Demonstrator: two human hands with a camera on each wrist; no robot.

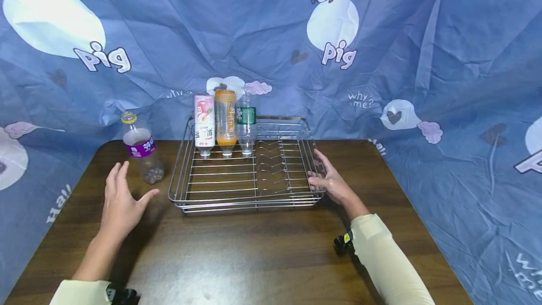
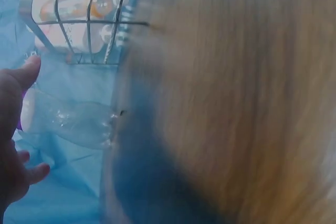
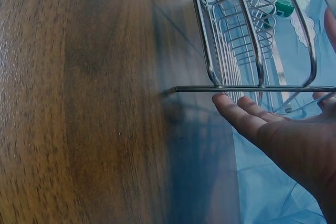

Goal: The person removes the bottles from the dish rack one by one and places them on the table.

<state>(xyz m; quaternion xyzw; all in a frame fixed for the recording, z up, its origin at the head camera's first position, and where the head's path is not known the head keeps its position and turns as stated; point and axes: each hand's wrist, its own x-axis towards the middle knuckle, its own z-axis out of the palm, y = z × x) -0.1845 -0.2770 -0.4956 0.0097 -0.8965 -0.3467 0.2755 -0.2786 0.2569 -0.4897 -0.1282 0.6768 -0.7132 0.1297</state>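
A clear plastic bottle (image 1: 144, 149) with a purple label and yellow cap stands slightly tilted in the head view, left of the wire dish rack (image 1: 220, 204). Close in front of it is my left hand (image 1: 120, 201), fingers spread and thumb apart, holding nothing. At the rack's right side, my right hand (image 1: 332, 182) grips the wire wall, its fingers (image 3: 241, 116) against the wires. Inside the rack, along the back left, three bottles stand neck down: a pink-and-white bottle (image 1: 205, 121), an orange-labelled bottle (image 1: 226, 119) and a clear bottle with a green label (image 1: 247, 116).
The rack sits toward the back of a dark wooden table (image 1: 237, 253). Behind and beside the table hangs a blue printed cloth (image 1: 262, 27). Wavy wire dividers (image 1: 271, 168) fill the rack's right half.
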